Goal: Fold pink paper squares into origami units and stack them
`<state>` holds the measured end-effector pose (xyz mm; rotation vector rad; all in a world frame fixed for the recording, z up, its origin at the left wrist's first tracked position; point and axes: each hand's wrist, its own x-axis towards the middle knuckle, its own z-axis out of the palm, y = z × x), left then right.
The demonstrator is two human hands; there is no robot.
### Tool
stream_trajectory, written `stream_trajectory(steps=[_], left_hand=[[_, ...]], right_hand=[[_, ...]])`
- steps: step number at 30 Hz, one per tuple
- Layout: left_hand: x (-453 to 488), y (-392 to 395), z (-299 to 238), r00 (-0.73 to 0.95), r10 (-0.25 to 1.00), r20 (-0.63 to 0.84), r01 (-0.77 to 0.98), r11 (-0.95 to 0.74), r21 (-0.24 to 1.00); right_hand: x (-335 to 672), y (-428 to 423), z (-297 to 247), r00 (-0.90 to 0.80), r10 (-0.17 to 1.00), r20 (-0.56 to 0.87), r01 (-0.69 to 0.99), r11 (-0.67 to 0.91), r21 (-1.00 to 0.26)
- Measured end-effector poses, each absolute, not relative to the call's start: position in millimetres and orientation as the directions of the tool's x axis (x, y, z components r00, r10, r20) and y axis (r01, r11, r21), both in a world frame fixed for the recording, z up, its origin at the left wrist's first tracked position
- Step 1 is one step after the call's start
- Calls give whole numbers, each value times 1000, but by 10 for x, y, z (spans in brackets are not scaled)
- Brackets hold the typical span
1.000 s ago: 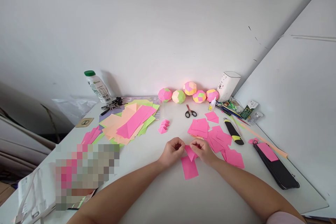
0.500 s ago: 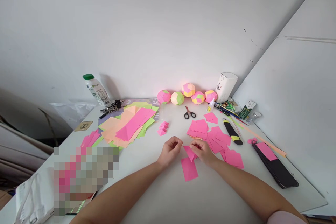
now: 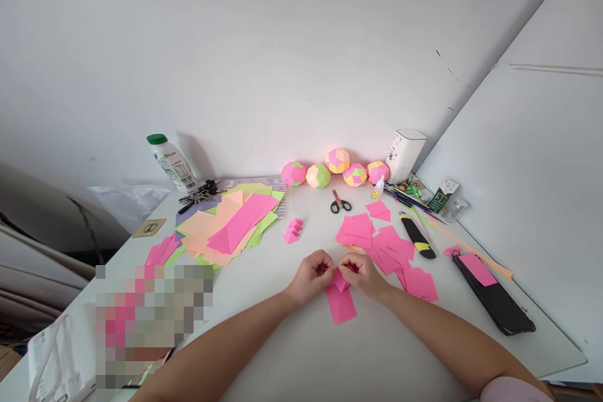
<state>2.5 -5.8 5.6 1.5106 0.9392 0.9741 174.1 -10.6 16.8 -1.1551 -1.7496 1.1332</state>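
Note:
My left hand (image 3: 311, 275) and my right hand (image 3: 362, 272) meet at the middle of the white table (image 3: 282, 352), both pinched on one small folded pink paper piece (image 3: 340, 279). Just below it a flat pink paper rectangle (image 3: 341, 305) lies on the table, partly under the folded piece. A small stack of folded pink units (image 3: 293, 230) sits a little beyond my left hand. Loose pink paper squares (image 3: 386, 248) are spread to the right of my right hand.
Coloured paper sheets (image 3: 230, 223) lie at left, with keys (image 3: 200, 190) and a green-capped bottle (image 3: 170, 161) behind. Paper balls (image 3: 336, 171) line the wall. Scissors (image 3: 340, 202), a glue bottle (image 3: 377, 188), a black-and-yellow cutter (image 3: 418, 236), pens (image 3: 405, 196), a white box (image 3: 405, 154) and a black case (image 3: 494, 296) sit at right.
My left hand, which had drawn slightly away from the folded piece half a second ago, has come back and pinches it together with my right hand.

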Motion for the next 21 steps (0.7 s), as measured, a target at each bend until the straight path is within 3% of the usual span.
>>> stream_trajectory(steps=[9, 21], left_hand=[[11, -52, 57, 305, 948, 85, 20, -96, 995], [11, -52, 43, 370, 924, 91, 113, -142, 983]], right_hand=[[1768, -86, 117, -285, 959, 1, 153, 47, -987], [1748, -96, 178, -309, 948, 76, 230, 152, -961]])
